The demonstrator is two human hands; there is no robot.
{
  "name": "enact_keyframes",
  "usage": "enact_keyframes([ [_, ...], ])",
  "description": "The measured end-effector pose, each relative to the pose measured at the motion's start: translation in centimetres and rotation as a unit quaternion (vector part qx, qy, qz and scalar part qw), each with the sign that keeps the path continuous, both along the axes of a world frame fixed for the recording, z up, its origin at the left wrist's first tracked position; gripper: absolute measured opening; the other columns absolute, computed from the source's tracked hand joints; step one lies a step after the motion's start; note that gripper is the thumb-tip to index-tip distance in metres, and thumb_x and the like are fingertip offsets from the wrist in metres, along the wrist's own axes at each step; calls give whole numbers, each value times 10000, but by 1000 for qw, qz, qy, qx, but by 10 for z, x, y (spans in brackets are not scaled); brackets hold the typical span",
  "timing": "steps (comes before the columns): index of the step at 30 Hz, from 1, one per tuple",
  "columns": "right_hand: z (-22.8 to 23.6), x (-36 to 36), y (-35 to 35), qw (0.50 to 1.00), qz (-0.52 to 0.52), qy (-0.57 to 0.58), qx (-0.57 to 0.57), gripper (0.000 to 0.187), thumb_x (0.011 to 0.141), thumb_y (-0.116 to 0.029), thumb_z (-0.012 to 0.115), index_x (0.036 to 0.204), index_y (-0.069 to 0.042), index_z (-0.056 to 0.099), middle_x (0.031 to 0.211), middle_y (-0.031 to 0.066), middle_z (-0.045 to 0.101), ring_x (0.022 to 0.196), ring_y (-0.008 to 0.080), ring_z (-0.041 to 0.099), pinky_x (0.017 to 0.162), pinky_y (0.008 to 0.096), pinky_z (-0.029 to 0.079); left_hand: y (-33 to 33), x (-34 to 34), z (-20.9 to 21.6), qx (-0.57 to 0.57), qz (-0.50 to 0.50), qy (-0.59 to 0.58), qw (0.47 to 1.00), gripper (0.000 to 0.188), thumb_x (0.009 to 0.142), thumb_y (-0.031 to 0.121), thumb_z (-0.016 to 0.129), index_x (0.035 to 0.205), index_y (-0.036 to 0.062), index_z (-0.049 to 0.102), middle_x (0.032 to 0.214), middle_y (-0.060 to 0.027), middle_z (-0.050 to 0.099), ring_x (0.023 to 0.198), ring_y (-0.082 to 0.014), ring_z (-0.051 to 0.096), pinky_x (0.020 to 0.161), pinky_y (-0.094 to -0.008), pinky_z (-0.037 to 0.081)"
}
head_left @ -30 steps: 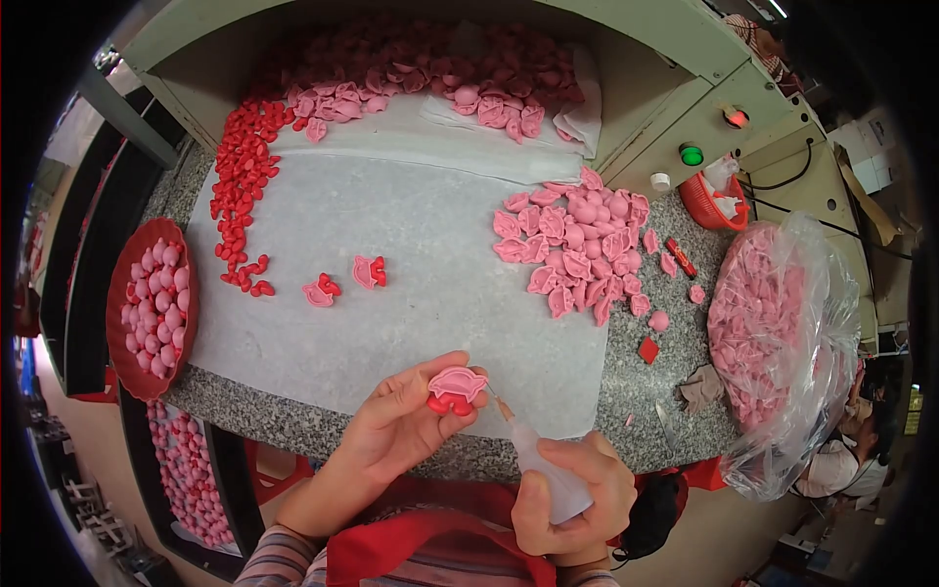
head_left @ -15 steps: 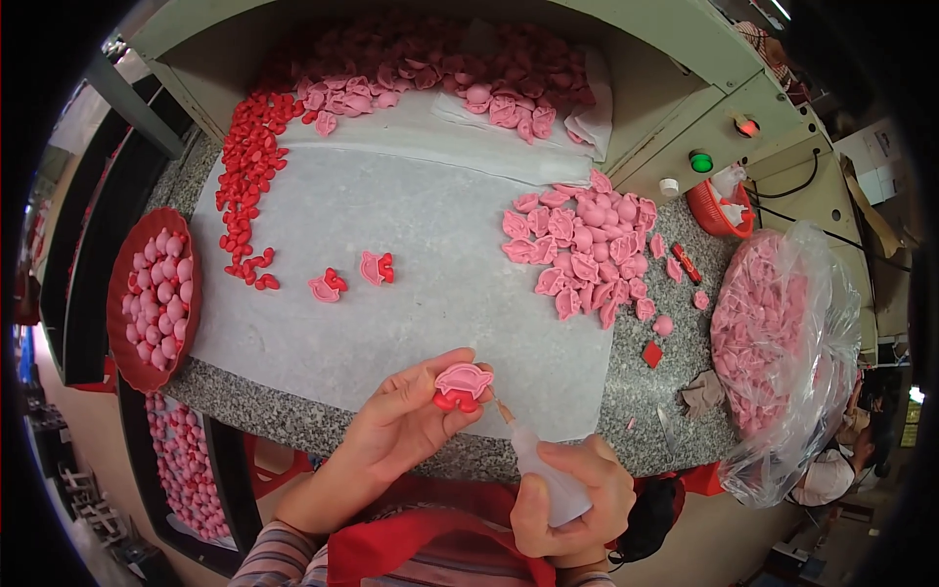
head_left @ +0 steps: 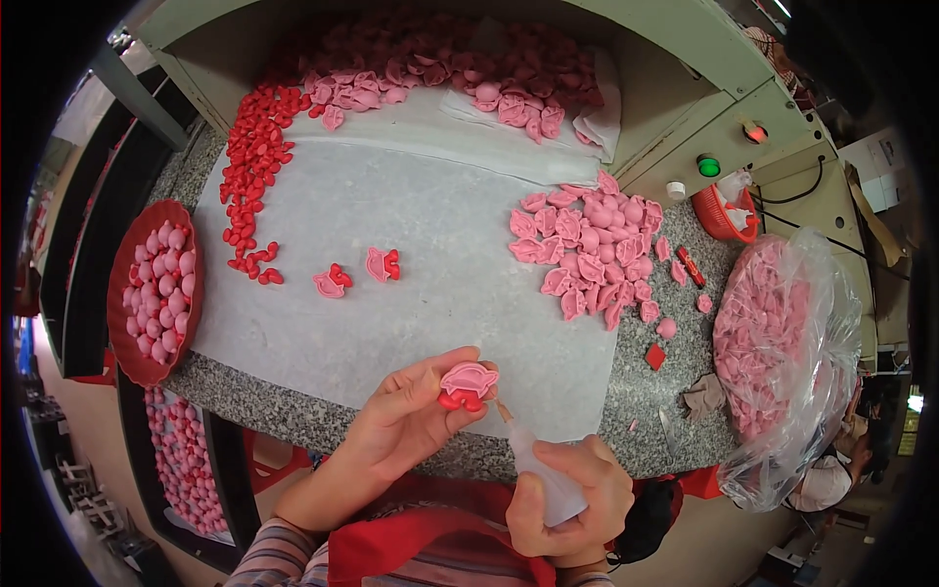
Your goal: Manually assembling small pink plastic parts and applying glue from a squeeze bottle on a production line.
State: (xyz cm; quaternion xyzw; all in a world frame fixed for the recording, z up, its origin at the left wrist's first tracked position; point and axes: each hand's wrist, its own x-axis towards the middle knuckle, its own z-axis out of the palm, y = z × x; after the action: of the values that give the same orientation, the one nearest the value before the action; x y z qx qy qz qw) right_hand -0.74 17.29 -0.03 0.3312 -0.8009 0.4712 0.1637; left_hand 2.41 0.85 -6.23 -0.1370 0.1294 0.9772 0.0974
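left fingers pinch pink-red piece — right fingers grip translucent bottle

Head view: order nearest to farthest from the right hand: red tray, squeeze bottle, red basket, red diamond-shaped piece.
1. Squeeze bottle, in the right hand
2. Red diamond-shaped piece, on the counter, right
3. Red basket, farther back, right
4. Red tray, far left

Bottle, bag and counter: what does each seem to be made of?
Bottle: probably plastic, its wall cloudy, translucent and matte.
Bag: likely thin plastic film, clear and glossy, with creases and highlights.
Counter: speckled grey, fairly smooth, like granite; real stone isn't certain.
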Motion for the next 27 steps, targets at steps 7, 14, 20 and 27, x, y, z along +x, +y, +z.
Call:
enact_keyframes([
  [7,5,8,-2,999,10,-36,22,250,605,-48,572,847,8,551,670,74,577,423,156,424,395,246,358,-1,1,0,-6,1,-8,1000,455,798,190,614,1190,13,466,1156,-167,513,1013,-274,553,855,-350,475],
  [14,4,6,-2,1000,10,-22,20,252,598,-47,566,843,10,552,645,76,569,419,152,428,395,244,355,-1,1,0,-8,2,-8,1000,454,803,192,607,1193,12,460,1156,-166,513,1004,-273,558,846,-350,480],
  [20,7,8,-1,999,12,-32,8,244,593,-59,567,827,9,556,622,84,561,422,155,437,395,245,356,-1,1,1,-1,-3,-24,1000,462,812,209,602,1200,13,447,1152,-163,513,1001,-271,557,845,-345,486],
  [27,5,7,-1,999,3,-33,12,237,594,-76,571,816,8,560,611,75,557,419,155,435,393,246,354,-1,-1,1,7,-4,-26,1000,455,815,215,599,1195,14,450,1141,-158,517,998,-269,557,846,-341,490],
])
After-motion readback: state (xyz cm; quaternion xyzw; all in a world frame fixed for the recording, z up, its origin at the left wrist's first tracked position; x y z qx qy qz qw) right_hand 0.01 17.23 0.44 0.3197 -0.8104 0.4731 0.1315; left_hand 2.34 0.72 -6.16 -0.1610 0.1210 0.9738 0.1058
